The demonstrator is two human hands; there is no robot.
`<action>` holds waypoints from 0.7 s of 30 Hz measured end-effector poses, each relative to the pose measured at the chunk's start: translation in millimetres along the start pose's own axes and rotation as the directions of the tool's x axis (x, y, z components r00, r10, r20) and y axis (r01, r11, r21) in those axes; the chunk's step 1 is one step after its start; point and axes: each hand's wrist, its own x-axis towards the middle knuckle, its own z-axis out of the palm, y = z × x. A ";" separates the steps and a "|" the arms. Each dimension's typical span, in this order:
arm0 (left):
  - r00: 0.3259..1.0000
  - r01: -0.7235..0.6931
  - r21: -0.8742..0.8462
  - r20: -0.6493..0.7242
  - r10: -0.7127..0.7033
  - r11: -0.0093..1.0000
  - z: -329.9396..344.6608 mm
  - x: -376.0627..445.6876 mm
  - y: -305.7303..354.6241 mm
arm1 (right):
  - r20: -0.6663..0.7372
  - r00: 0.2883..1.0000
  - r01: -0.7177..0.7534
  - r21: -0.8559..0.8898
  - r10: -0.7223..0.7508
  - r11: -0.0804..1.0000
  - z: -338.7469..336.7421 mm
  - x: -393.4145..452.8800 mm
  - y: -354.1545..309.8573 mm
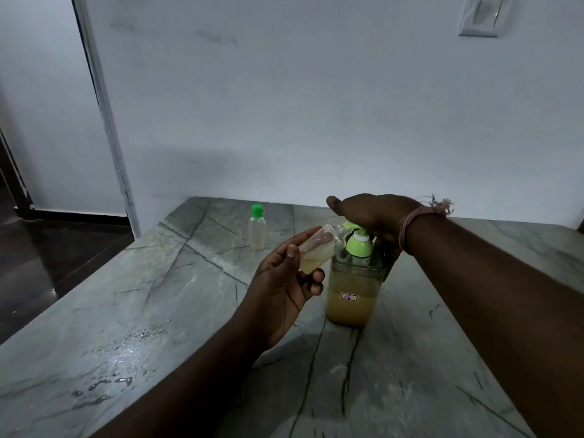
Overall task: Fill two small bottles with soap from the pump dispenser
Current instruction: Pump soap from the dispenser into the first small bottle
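From my head view, my right hand covers most of the pump dispenser's green head, so I cannot make out the spout tip or whether it enters the small bottle. The palm lies on the pump head, with fingers draped down the far side; their ends are hidden behind the jar. A thread band circles that wrist. My left hand grips the small bottle, thumb and fingers curled round its lower half, tilted with its open mouth up against the pump head. A little pale yellow soap sits at its low end.

The dispenser stands on the bench near its middle, about half full of cloudy yellow soap, with a small label reading 35. The second small bottle, green cap on, stands upright near the bench's back edge, well apart from the hands. Wet spots glisten toward the bench's left front. The left edge drops to a dark floor; a wall switch sits cut off at top right.
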 end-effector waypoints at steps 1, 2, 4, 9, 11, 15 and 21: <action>1.000 0.002 0.000 0.004 -0.002 1.000 0.5 0.6 0.4 | -0.054 0.998 0.038 -0.045 -0.040 0.998 0.5 0.1 0.0; 1.000 0.005 0.003 0.008 -0.005 1.000 1.3 1.3 0.6 | -0.061 0.996 0.057 -0.079 -0.062 0.995 -0.9 0.1 1.0; 1.000 0.001 0.004 0.014 -0.001 1.000 2.5 1.2 -0.1 | -0.038 0.997 0.067 -0.089 -0.070 0.994 -3.7 -1.7 3.4; 1.000 0.006 0.006 0.003 -0.006 1.000 1.0 -0.3 -0.8 | 0.150 0.984 -0.119 0.128 0.099 0.985 -6.6 -2.4 3.2; 1.000 -0.003 0.018 0.007 0.002 1.000 1.6 -1.2 -0.2 | 0.271 0.947 -0.230 0.196 0.172 0.953 -9.2 -3.0 2.9; 1.000 -0.011 0.006 0.008 0.011 1.000 0.3 1.6 0.3 | 0.038 0.999 -0.039 0.048 0.037 0.998 -2.6 3.0 0.3; 1.000 -0.012 0.015 0.013 0.012 1.000 -2.0 -0.2 -2.7 | 0.003 1.000 0.027 0.003 -0.027 1.000 -0.6 3.8 4.1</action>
